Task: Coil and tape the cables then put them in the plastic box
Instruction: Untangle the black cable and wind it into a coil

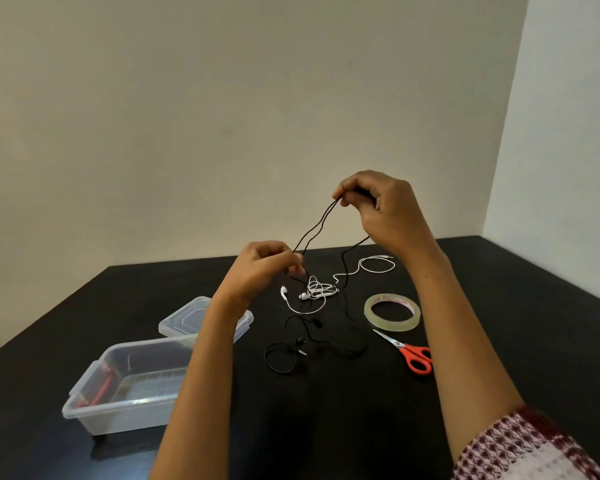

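A thin black cable (pixel 313 226) is stretched in loops between my two hands above the table. My right hand (pixel 378 206) pinches the upper end of the loops, raised high. Lower and to the left, my left hand (pixel 267 265) pinches the other end. The rest of the black cable (pixel 326 341) trails down onto the table. White earphones (pixel 314 292) lie tangled beneath my hands. The clear plastic box (pixel 94 400) stands open at the left with something red inside.
The box's clear lid (pixel 184 317) lies behind the box. A roll of clear tape (pixel 392 311) and red-handled scissors (pixel 409 351) lie at the right. The black table (pixel 326 427) ends at a pale wall.
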